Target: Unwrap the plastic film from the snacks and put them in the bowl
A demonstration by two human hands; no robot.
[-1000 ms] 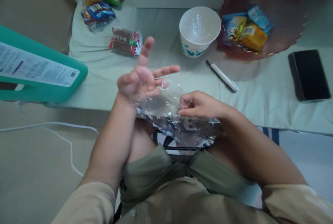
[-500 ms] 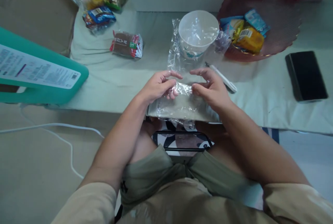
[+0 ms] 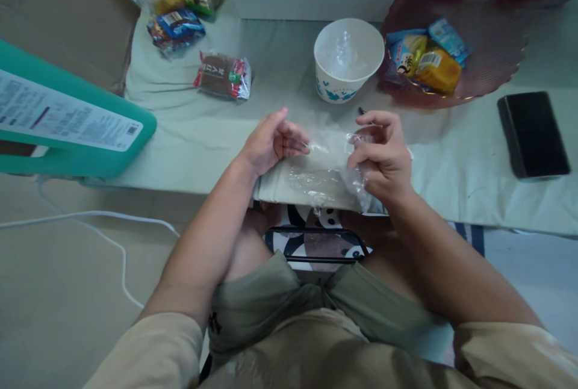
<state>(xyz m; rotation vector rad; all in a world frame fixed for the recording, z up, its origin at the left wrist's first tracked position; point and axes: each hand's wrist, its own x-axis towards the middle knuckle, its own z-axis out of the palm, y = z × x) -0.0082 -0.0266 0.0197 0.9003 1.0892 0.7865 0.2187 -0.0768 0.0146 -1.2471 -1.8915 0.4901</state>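
A clear plastic bag lies stretched flat between my two hands at the near edge of the pale green cloth. My left hand pinches its left end with curled fingers. At the bag's right end my right hand grips a crumpled bunch of the film. A white paper bowl with a clear liner stands just beyond my hands. Most of a white pen is hidden behind my right hand.
A dark red plate holds wrapped snacks at the back right, and a black phone lies to its right. A brown snack packet and more packets sit back left. A teal box and white cable are left. A panda-print phone rests on my lap.
One second ago my left hand was open above the bag. Both hands then took hold of the film, lifted it up toward the bowl, and now hold it folded down flat.
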